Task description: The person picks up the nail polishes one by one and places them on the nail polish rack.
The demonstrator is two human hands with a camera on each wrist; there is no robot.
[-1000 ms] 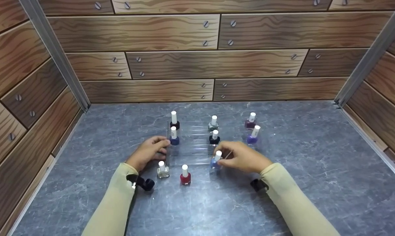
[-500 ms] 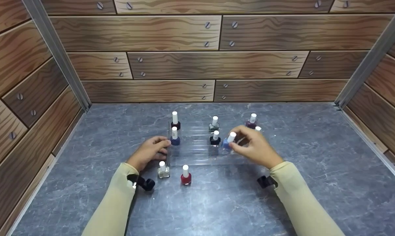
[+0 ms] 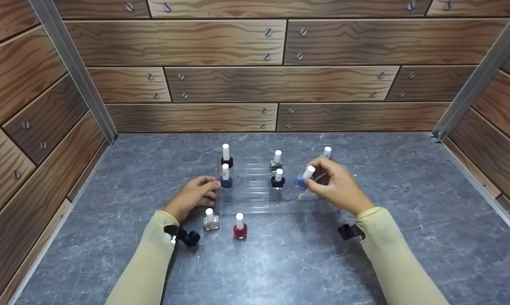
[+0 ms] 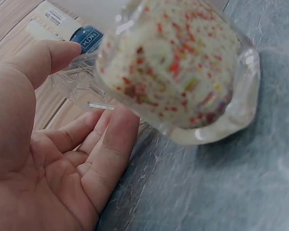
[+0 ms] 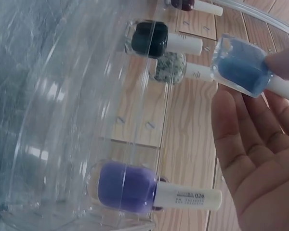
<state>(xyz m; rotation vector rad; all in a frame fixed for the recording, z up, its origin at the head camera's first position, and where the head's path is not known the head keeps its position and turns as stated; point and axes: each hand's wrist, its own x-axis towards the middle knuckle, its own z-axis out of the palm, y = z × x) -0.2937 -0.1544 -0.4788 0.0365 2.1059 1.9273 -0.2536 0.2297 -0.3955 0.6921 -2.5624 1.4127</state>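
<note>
My right hand [image 3: 337,184] pinches a light blue nail polish bottle [image 3: 301,181] by its white cap, tilted over the right part of a clear stepped display stand [image 3: 248,205]. In the right wrist view that bottle [image 5: 243,67] hangs above the stand, with a purple nail polish bottle [image 5: 127,187] standing below; the hand hides the purple one in the head view. My left hand [image 3: 191,195] holds the stand's left end, thumb beside a dark blue bottle [image 3: 226,181] and fingers against the side. A glitter bottle [image 4: 178,67] looms close in the left wrist view.
On the stand are also a black bottle [image 3: 277,182], a speckled green one [image 3: 276,163] and a dark red one [image 3: 226,162]. A red bottle [image 3: 240,231] stands on the grey tabletop in front, near the glitter bottle [image 3: 211,222]. Wood-patterned walls [image 3: 221,84] surround the table.
My right hand has carried the light blue bottle from the stand's front middle back and to the right, now covering the purple bottle. The left hand stays at the stand's left end.
</note>
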